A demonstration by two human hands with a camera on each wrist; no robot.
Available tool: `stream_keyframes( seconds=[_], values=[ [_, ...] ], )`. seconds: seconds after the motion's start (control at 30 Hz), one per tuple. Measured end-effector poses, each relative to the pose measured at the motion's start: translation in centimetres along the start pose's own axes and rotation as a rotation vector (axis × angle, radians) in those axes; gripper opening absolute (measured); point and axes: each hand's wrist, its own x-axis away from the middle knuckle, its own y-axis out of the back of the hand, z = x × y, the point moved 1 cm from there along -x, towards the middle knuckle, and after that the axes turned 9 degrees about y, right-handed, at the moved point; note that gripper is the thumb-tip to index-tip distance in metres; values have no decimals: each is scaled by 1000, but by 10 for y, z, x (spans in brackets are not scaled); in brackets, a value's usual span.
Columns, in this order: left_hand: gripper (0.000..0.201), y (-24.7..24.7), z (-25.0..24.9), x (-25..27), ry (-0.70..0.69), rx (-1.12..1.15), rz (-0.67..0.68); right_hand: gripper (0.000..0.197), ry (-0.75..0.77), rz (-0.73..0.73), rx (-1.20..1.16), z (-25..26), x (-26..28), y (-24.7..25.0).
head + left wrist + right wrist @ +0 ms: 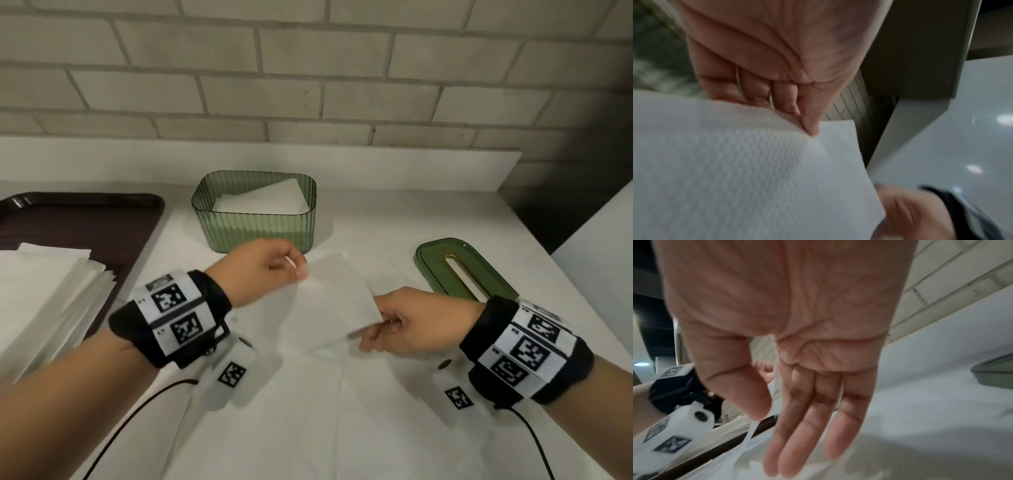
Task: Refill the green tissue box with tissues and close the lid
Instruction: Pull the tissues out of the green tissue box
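- Left hand (263, 270) pinches the far corner of a tissue (334, 301), above the table (376, 428).
- Right hand (411, 322) pinches the near edge.
- Box (255, 210) open behind, tissues inside; lid (459, 267) lies to its right.

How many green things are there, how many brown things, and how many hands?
Green things: 2, the tissue box and its lid, which lies off the box.
Brown things: 1, the tray.
Hands: 2, the left hand and the right hand, both pinching one white tissue.
Total: 5
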Motion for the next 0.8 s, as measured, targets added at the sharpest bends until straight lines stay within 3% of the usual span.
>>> stream_keyframes(
  seconds=[0.13,0.23,0.33,0.37,0.47,0.6,0.8],
  values=[
    [14,40,-2,-12,33,92,-191,51,-10,-24,-50,-1,-4,-9],
    [22,70,1,-26,100,308,-332,39,31,-94,70,4,-10,-19],
    [19,96,3,-36,132,345,-430,34,67,-104,197,8,-19,-33],
    [10,104,2,-40,143,313,-444,33,72,-97,221,9,-22,-37],
    [28,124,-7,-48,175,127,-523,33,43,-111,227,12,-29,-44],
    [27,137,-25,-61,139,-118,-629,32,41,-133,195,17,-34,-50],
    [34,145,-33,-88,128,-435,-572,28,85,-104,290,32,-28,-55]
  ],
)
